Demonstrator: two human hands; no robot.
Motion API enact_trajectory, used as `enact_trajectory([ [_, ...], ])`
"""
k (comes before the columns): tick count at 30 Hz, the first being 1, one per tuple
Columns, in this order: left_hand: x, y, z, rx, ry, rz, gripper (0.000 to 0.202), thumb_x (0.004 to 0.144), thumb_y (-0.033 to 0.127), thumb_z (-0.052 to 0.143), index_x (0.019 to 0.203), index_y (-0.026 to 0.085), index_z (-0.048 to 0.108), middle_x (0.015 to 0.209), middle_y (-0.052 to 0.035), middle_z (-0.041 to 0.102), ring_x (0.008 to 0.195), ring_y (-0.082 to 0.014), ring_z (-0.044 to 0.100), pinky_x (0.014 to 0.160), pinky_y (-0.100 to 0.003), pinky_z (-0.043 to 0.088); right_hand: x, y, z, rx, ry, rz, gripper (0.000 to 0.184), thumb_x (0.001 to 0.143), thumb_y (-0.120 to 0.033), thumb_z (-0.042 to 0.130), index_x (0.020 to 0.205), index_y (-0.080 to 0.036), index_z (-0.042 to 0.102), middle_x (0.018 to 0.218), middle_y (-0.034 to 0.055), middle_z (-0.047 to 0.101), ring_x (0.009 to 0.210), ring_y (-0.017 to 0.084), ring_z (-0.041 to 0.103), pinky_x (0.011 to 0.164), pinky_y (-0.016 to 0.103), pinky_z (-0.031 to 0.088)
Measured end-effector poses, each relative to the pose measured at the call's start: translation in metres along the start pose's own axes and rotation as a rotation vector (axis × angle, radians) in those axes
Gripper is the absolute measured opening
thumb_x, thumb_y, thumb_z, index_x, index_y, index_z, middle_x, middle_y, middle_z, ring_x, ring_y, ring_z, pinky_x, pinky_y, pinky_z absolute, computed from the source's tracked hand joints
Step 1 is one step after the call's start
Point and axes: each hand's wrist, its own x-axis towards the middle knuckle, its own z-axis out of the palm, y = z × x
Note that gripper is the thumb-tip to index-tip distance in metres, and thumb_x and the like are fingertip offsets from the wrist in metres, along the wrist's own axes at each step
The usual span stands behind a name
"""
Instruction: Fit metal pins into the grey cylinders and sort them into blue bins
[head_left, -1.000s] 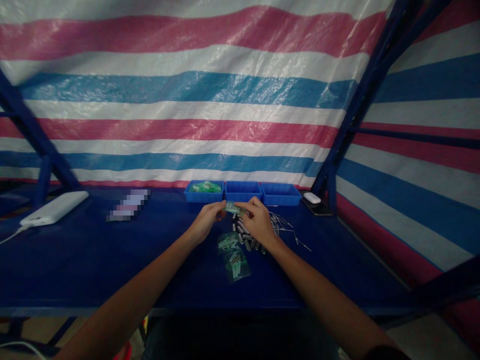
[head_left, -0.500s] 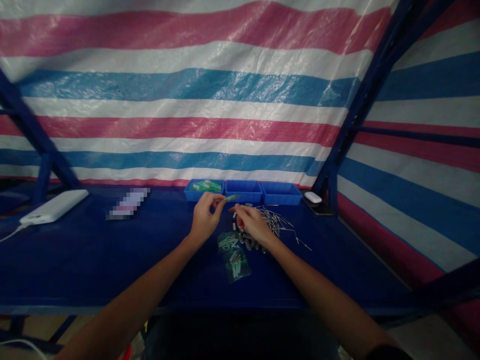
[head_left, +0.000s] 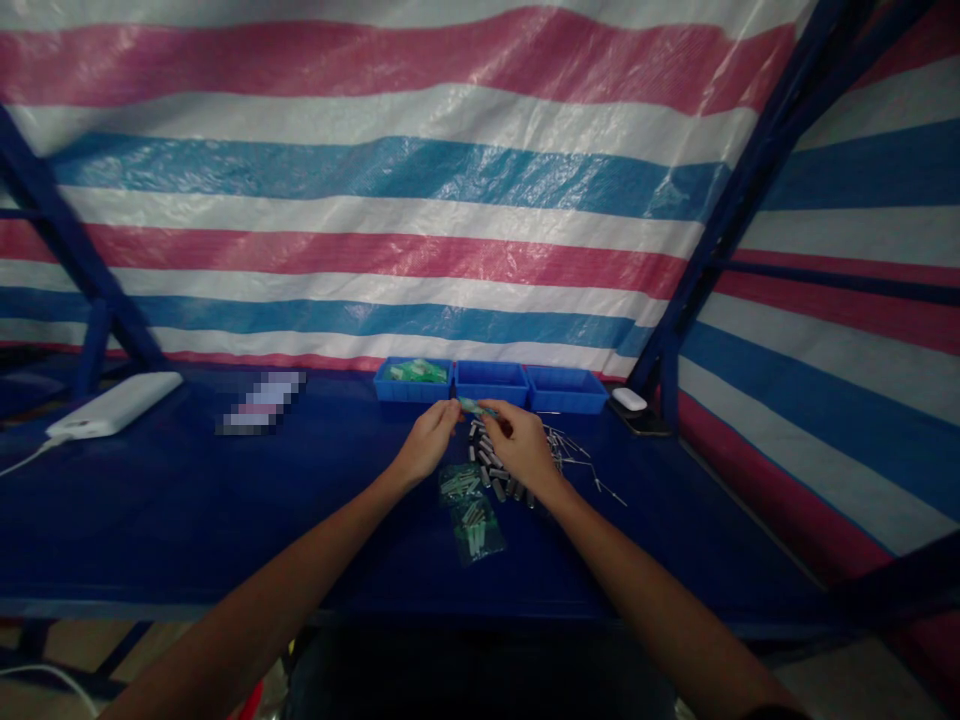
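Note:
A small green-tinted plastic bag (head_left: 475,406) is stretched between my two hands, just in front of the blue bins. My left hand (head_left: 433,436) pinches its left end with closed fingers. At the other end, my right hand (head_left: 519,440) grips it between thumb and fingers. Beneath and around my right hand lies a pile of short metal cylinders (head_left: 498,488), with thin metal rods (head_left: 574,445) to its right. Two green-tinted bags with small parts inside, an upper bag (head_left: 459,483) and a lower bag (head_left: 478,532), rest on the table nearer to me.
Three blue bins line the back: the left bin (head_left: 381,388) holds green bags, beside a middle bin (head_left: 491,385) and a right bin (head_left: 568,390). A white earbud case (head_left: 629,399) sits on a dark phone (head_left: 643,424). A white power bank (head_left: 116,405) with cable lies left.
My right hand has come up to the bag and taken hold of its right end. My left hand has shifted slightly right and down. The view has moved a little.

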Motion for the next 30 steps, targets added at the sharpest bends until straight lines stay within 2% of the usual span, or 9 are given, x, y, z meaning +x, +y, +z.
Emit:
enact_trajectory([
  [3, 0.003, -0.004, 0.0, -0.155, -0.041, -0.132, 0.051, 0.085, 0.053, 0.027, 0.066, 0.015, 0.054, 0.056, 0.0003, 0.047, 0.055, -0.0122, 0.044, 0.055, -0.025, 0.035, -0.002, 0.0, 0.002, -0.089, -0.048, -0.087, 0.035, 0.075, -0.011, 0.044, 0.103, -0.02, 0.063, 0.085, 0.0035, 0.062, 0.07, 0.015, 0.054, 0.066, 0.026, 0.042],
  [7, 0.004, 0.0, -0.005, -0.046, 0.013, -0.054, 0.031, 0.079, 0.044, 0.046, 0.07, 0.015, 0.054, 0.055, 0.003, 0.045, 0.05, -0.0103, 0.042, 0.05, -0.022, 0.031, -0.003, 0.004, 0.003, -0.157, -0.076, -0.095, 0.046, 0.071, -0.002, 0.04, 0.106, -0.021, 0.062, 0.086, 0.0044, 0.054, 0.076, 0.015, 0.053, 0.072, 0.027, 0.043],
  [10, 0.004, 0.009, -0.022, 0.211, 0.233, 0.101, 0.025, 0.08, 0.038, 0.047, 0.075, 0.015, 0.058, 0.06, 0.0013, 0.051, 0.055, -0.0113, 0.047, 0.055, -0.022, 0.036, -0.002, 0.01, 0.004, -0.196, -0.047, -0.051, 0.031, 0.075, -0.01, 0.046, 0.096, -0.021, 0.067, 0.09, 0.0054, 0.05, 0.083, 0.017, 0.052, 0.079, 0.03, 0.043],
  [14, 0.019, 0.013, -0.06, 0.432, 0.66, 0.255, 0.024, 0.082, 0.034, 0.046, 0.087, 0.015, 0.06, 0.075, -0.003, 0.058, 0.066, -0.0129, 0.052, 0.065, -0.024, 0.041, -0.003, 0.014, 0.006, -0.211, -0.058, -0.025, 0.02, 0.079, -0.02, 0.051, 0.09, -0.021, 0.068, 0.09, 0.0052, 0.048, 0.085, 0.017, 0.051, 0.082, 0.033, 0.042],
  [17, 0.04, 0.002, -0.085, 0.554, 0.802, 0.255, 0.028, 0.085, 0.032, 0.041, 0.098, 0.016, 0.06, 0.088, -0.0065, 0.06, 0.071, -0.0137, 0.054, 0.069, -0.025, 0.042, -0.004, 0.013, 0.008, -0.201, -0.078, -0.028, 0.019, 0.08, -0.021, 0.051, 0.09, -0.02, 0.067, 0.091, 0.0052, 0.047, 0.086, 0.016, 0.052, 0.082, 0.032, 0.042],
  [19, 0.053, -0.012, -0.091, 0.669, 0.722, 0.217, 0.03, 0.086, 0.029, 0.038, 0.106, 0.019, 0.058, 0.103, -0.0076, 0.06, 0.078, -0.0153, 0.055, 0.075, -0.028, 0.042, -0.005, 0.011, 0.009, -0.19, -0.086, -0.032, 0.018, 0.079, -0.022, 0.052, 0.09, -0.02, 0.067, 0.091, 0.0048, 0.048, 0.086, 0.016, 0.052, 0.082, 0.032, 0.041],
  [23, 0.059, -0.045, -0.08, 0.927, 0.314, 0.04, 0.031, 0.082, 0.026, 0.042, 0.106, 0.021, 0.061, 0.11, -0.0096, 0.06, 0.098, -0.0271, 0.05, 0.082, -0.041, 0.038, -0.005, 0.01, 0.009, -0.179, -0.1, -0.04, 0.016, 0.079, -0.02, 0.054, 0.089, -0.02, 0.066, 0.089, 0.0044, 0.048, 0.085, 0.016, 0.052, 0.083, 0.031, 0.041],
  [26, 0.052, -0.06, -0.067, 0.929, 0.289, -0.046, 0.033, 0.086, 0.029, 0.035, 0.107, 0.024, 0.06, 0.112, -0.0081, 0.06, 0.107, -0.0303, 0.044, 0.084, -0.049, 0.033, -0.005, 0.011, 0.008, -0.168, -0.108, -0.023, 0.016, 0.079, -0.02, 0.053, 0.089, -0.019, 0.066, 0.089, 0.0043, 0.049, 0.084, 0.015, 0.052, 0.081, 0.03, 0.042],
  [30, 0.044, -0.063, -0.064, 0.889, 0.329, -0.013, 0.037, 0.089, 0.035, 0.029, 0.111, 0.023, 0.057, 0.123, -0.0092, 0.053, 0.115, -0.0282, 0.038, 0.088, -0.048, 0.031, -0.004, 0.015, 0.008, -0.166, -0.099, -0.018, 0.016, 0.079, -0.02, 0.053, 0.089, -0.019, 0.066, 0.089, 0.0043, 0.049, 0.084, 0.015, 0.052, 0.081, 0.03, 0.042],
])
